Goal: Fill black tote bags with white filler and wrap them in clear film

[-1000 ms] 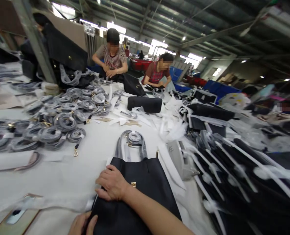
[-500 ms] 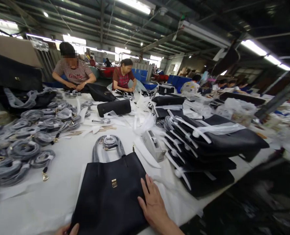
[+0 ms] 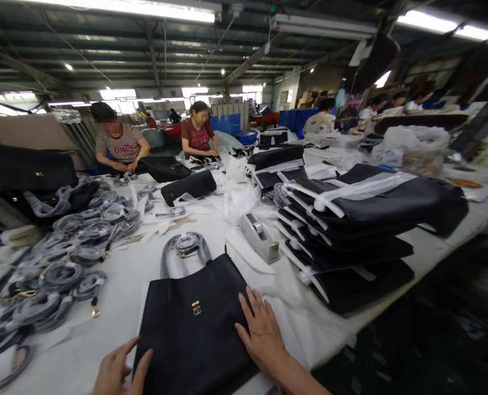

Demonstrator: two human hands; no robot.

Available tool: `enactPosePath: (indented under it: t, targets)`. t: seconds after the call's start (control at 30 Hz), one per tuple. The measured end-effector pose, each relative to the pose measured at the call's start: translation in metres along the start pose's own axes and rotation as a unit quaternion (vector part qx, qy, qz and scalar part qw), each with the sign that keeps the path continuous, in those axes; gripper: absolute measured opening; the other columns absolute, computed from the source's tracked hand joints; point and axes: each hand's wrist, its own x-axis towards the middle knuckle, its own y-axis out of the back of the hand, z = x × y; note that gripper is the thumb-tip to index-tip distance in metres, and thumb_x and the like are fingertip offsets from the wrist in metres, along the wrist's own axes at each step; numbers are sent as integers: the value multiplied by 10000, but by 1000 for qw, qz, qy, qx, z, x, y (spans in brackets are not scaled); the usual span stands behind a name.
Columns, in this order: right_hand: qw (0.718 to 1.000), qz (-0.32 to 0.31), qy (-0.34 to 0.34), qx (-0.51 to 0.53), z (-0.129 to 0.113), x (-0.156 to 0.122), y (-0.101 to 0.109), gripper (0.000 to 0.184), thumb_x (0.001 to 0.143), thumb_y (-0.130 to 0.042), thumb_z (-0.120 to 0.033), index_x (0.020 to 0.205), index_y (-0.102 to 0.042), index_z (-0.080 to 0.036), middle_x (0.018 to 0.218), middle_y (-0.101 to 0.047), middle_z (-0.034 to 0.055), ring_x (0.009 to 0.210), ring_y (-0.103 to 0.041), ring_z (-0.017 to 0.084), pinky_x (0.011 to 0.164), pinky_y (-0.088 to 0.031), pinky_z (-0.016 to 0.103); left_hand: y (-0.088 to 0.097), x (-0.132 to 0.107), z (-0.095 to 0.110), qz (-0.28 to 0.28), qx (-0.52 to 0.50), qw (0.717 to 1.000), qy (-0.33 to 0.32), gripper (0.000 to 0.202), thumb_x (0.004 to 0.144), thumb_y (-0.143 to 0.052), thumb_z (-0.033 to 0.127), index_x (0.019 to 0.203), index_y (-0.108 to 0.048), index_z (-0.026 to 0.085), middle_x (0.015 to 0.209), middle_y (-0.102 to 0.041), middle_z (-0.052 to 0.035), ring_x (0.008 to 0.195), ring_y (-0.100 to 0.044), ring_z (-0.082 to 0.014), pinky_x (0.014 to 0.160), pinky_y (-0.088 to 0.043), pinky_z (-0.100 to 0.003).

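Black handbag (image 3: pixel 190 343), contents hidden, both hands (image 3: pixel 118 368) (image 3: pixel 264 334) unclenched, against its side edges

foreground handbag (image 3: pixel 186 345): 1 | its clasp (image 3: pixel 196 308): 1 | tape dispenser (image 3: pixel 258 239): 1 | stacked bags (image 3: pixel 375 206): 4+ | coiled straps (image 3: pixel 62 285): 10+

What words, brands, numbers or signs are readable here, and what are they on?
None reads with certainty.
Striped shirt: red lettering across the chest, too blurred to read.
Tape dispenser: dark marks on its side, too small to read.
Black bag and its gold clasp: no lettering I can make out.
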Motion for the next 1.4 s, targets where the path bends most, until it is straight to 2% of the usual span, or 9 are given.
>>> enactPosePath:
  t: [0.17, 0.27, 0.4, 0.57, 0.7, 0.87, 1.0, 1.13, 1.4]
  targets:
    - [999, 6, 22, 31, 4, 6, 10, 579, 878, -545, -352, 1420, -375, -244, 1510, -333, 121, 1366, -335, 306, 1051, -359, 561, -31, 40, 67, -220, -56, 963, -143, 401, 868, -515, 352, 1259, -521, 265, 1299, -524, -86, 848, -643, -172, 852, -538, -357]
    - [997, 39, 23, 66, 20, 26, 25, 433, 927, -481, -321, 1341, -476, -195, 1374, -515, 135, 1251, -495, 253, 1014, -437, 464, -58, 61, 110, -345, -24, 902, -260, 560, 830, -524, 176, 1363, -417, 313, 1524, -295, -82, 1229, -513, -244, 1005, -458, -405]
    - [997, 37, -62, 17, 53, 77, 43, 314, 960, -405, -226, 1236, -532, -147, 1215, -617, 121, 1098, -602, 191, 906, -499, 307, -92, 90, 155, -451, 64, 813, -363, 799, 743, -614, 89, 1427, -294, 348, 1586, -106, -109, 1229, -514, -324, 982, -459, -462]
    - [990, -22, -128, -52, 80, 143, 33, 190, 923, -454, -168, 1051, -588, -122, 1042, -631, 138, 833, -668, 219, 668, -514, 300, -131, 124, 188, -523, 143, 730, -416, 927, 671, -734, 138, 1438, -250, 331, 1572, -153, -148, 1119, -593, -352, 904, -503, -450]
    - [981, -68, -157, -88, 78, 167, 10, 267, 874, -379, -11, 1005, -596, -96, 987, -627, 144, 856, -654, 249, 670, -506, 322, -154, 139, 197, -558, 196, 684, -428, 734, 645, -792, 295, 1288, -440, 249, 1363, -476, -120, 983, -655, -317, 798, -548, -394]
    - [974, -117, -176, -87, 71, 167, 0, 339, 876, -304, 20, 1045, -580, -79, 1050, -606, 182, 964, -615, 253, 717, -507, 326, -157, 128, 182, -497, 242, 713, -432, 435, 728, -721, 327, 1089, -500, 229, 1148, -546, -48, 803, -668, -217, 673, -542, -316]
    - [969, -147, -191, -56, 73, 164, 0, 320, 909, -329, -38, 1167, -511, -86, 1100, -587, 191, 997, -605, 258, 750, -498, 346, -148, 106, 140, -414, 226, 763, -442, 127, 858, -521, 172, 975, -514, 221, 1046, -582, -33, 716, -643, -168, 594, -519, -276]
    - [963, -181, -198, -3, 82, 164, -1, 409, 891, -537, -213, 1270, -424, -105, 1100, -602, 178, 918, -640, 256, 730, -478, 343, -146, 87, 104, -307, 157, 818, -461, 120, 886, -424, 127, 920, -508, 206, 1042, -593, -56, 702, -627, -153, 580, -508, -263]
    - [965, -174, -166, 108, 102, 146, 40, 290, 914, -489, -432, 796, -569, -179, 744, -643, 23, 742, -609, 163, 596, -345, 254, -146, 84, 107, -298, 110, 841, -437, 139, 903, -425, 140, 981, -521, 205, 1059, -594, -55, 780, -634, -160, 612, -517, -255]
